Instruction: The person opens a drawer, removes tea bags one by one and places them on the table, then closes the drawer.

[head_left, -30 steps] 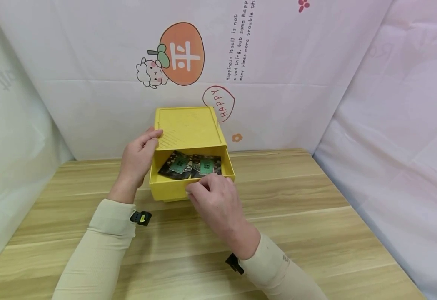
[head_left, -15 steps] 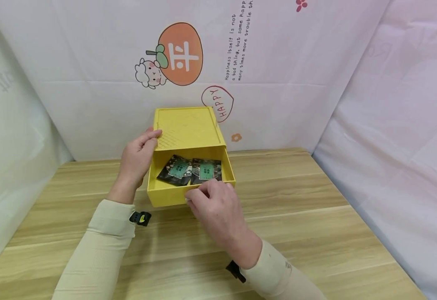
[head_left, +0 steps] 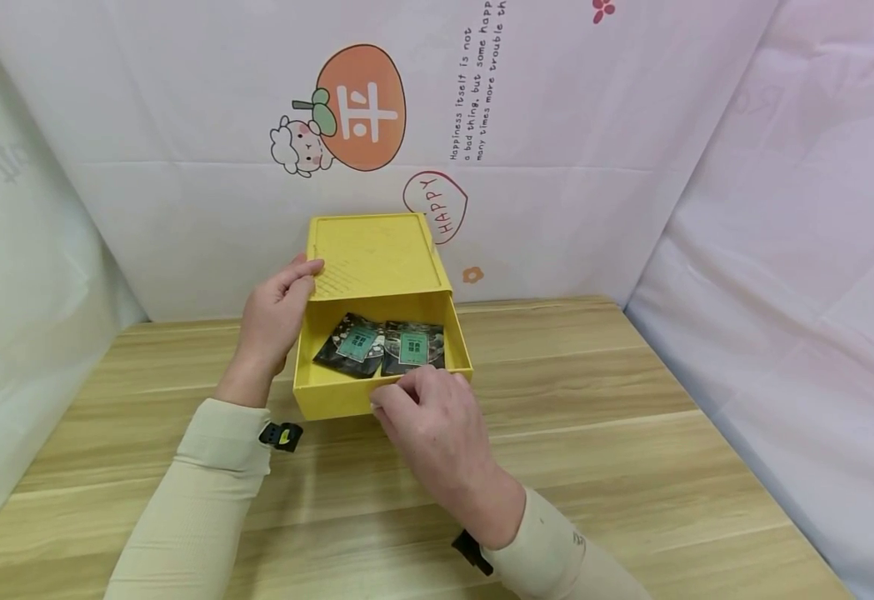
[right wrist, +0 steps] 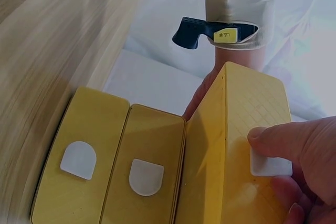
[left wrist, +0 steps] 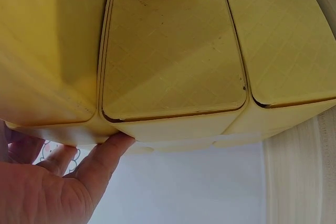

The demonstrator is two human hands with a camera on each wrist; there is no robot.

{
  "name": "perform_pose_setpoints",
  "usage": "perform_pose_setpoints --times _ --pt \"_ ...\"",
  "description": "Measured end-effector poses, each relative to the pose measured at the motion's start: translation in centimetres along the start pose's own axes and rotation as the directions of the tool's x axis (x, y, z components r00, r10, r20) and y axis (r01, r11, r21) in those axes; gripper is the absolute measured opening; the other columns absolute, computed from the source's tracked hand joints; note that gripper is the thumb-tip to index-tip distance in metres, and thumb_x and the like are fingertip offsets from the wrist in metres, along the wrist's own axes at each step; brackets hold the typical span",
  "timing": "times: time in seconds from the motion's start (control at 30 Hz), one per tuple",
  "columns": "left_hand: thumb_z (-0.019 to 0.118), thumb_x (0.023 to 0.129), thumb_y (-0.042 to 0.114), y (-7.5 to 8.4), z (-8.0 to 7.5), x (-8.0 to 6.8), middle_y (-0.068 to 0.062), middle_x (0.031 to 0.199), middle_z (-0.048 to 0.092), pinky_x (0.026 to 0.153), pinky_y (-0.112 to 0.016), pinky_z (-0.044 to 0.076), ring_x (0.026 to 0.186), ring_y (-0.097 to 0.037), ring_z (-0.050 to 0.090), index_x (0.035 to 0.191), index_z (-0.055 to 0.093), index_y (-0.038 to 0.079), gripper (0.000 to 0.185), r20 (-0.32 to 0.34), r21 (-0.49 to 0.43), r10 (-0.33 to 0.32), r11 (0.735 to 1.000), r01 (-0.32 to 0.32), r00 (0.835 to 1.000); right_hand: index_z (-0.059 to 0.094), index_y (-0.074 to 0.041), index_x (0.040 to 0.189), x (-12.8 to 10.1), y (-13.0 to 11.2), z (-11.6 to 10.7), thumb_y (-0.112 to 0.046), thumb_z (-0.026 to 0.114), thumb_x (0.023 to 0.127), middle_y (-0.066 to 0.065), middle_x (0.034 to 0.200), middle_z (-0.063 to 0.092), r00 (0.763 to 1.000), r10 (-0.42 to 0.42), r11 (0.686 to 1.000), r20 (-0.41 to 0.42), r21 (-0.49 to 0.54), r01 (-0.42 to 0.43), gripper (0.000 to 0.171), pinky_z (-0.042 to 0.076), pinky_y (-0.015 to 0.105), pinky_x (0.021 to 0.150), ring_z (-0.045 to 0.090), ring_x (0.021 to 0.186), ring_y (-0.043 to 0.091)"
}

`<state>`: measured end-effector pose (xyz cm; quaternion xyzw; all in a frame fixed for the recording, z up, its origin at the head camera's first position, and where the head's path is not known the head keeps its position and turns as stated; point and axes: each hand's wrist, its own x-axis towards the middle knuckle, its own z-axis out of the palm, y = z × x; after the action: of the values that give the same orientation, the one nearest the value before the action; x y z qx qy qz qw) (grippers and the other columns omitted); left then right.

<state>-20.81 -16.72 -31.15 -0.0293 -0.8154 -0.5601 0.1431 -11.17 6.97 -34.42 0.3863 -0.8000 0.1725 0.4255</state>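
A curtained booth, seemingly: pale wood-grain tabletop (head_left: pixel 631 475) at six o'clock, cartoon-printed white sheet (head_left: pixel 556 175) at twelve, wrinkled white curtain (head_left: pixel 24 275) at nine, pinkish-white curtain (head_left: pixel 796 250) at three.

I see a long, pale-cream left sleeve (head_left: pixel 189 512) of finely ribbed fabric, with a broad, smoother cuff (head_left: pixel 222 435). Its black wrist-worn band (right wrist: pixel 192 33) bears a yellow rectangular label (right wrist: pixel 226 35) with dark characters. The matching pale-cream right sleeve (head_left: pixel 537 542) shows a small dark marking (head_left: pixel 578 540) and another black wrist-worn strap (head_left: pixel 471 552).
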Motion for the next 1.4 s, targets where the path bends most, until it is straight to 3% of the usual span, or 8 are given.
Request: perform_pose_setpoints --times 0.63,1.1,1.4 --pt "0.043 0.109 0.034 0.1 0.0 0.2 0.008 0.165 0.04 0.127 -0.038 0.027 0.156 -0.011 0.031 0.147 0.063 0.018 0.046 -0.003 -0.017 0.0 1.0 0.0 1.0 0.07 -0.013 0.093 -0.6 -0.9 -0.8 -0.01 0.077 0.092 0.0 0.082 0.057 1.0 0.011 1.0 -0.001 -0.019 -0.011 0.008 0.037 0.027 0.058 0.052 0.067 0.015" --pt "0.043 0.108 0.031 0.0 0.0 0.2 0.006 0.165 0.041 0.126 -0.037 0.028 0.155 -0.011 0.032 0.146 0.063 0.016 0.046 -0.007 -0.014 -0.005 1.0 0.005 1.0 0.07 -0.014 0.096 -1.2 -1.7 -1.2 -0.014 0.081 0.091 0.0 0.086 0.058 0.998 0.039 0.999 0.042 -0.038 -0.037 0.012 0.038 0.026 0.061 0.055 0.071 0.014" --pt "0.043 0.108 0.033 0.0 0.1 0.1 0.006 0.165 0.041 0.126 -0.038 0.029 0.155 -0.011 0.032 0.147 0.062 0.017 0.046 -0.009 -0.004 0.002 1.0 -0.002 1.0 0.07 -0.015 0.093 -1.4 -1.9 -1.3 -0.013 0.079 0.091 0.0 0.085 0.058 0.999 0.032 0.999 0.004 -0.043 -0.031 0.009 0.037 0.026 0.059 0.056 0.069 0.015"
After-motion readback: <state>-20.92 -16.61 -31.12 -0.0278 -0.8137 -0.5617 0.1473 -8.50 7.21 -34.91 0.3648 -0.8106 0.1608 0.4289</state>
